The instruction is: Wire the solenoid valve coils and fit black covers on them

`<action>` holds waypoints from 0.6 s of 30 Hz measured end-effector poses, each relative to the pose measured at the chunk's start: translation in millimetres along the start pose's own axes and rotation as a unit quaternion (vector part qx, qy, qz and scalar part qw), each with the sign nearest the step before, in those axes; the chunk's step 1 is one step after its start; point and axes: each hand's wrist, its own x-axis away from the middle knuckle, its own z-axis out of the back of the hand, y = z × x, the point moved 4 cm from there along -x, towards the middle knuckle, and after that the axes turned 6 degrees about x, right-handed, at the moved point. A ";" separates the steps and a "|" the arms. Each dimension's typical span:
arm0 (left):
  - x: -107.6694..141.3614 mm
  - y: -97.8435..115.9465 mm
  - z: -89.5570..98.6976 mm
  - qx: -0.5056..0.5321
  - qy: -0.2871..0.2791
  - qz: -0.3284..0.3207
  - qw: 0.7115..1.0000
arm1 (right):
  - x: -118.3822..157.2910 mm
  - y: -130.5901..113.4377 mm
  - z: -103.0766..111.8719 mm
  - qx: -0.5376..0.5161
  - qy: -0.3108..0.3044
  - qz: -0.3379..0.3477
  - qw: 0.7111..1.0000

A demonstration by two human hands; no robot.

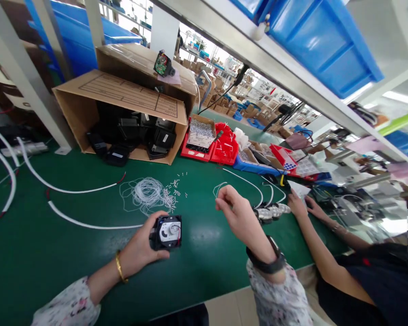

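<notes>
My left hand [141, 246] is closed round the side of a small square black housing [178, 244], which has a white plate [165, 232] and a small round motor with red wire on its upper face. Raised over the bench to the right, my right hand [236, 210] has thumb and forefinger pinched together. A thin clear cord [220, 184] curves out in a loop from these fingertips. Beyond my left hand lies a tangled heap of clear cord [148, 192], with many small screws [172, 197] scattered beside it.
A cardboard box [122, 97] of black housings stands behind. Red trays [226, 144] and a blue bin [258, 168] of parts line the back. White tubes [88, 222] lie at left. At right, a co-worker's hands [297, 203] handle something white.
</notes>
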 end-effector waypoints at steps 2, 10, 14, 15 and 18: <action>-0.7 1.0 0.8 -0.010 -0.010 -0.015 1.000 | 8.9 -31.6 2.4 -0.040 -0.047 0.029 0.998; -0.5 6.3 1.2 -0.047 -0.037 -0.078 0.995 | 26.7 -86.8 -74.1 -0.074 -0.243 0.079 0.964; 0.6 4.2 2.6 -0.032 -0.023 -0.081 0.996 | 14.4 -71.5 -92.5 -0.057 -0.206 0.062 0.975; 0.8 4.1 3.2 -0.028 -0.019 -0.082 0.996 | 12.1 -66.9 -92.6 -0.056 -0.199 0.056 0.977; 1.1 4.2 4.1 -0.015 -0.020 -0.073 0.997 | 8.9 -56.9 -86.3 -0.046 -0.191 0.042 0.980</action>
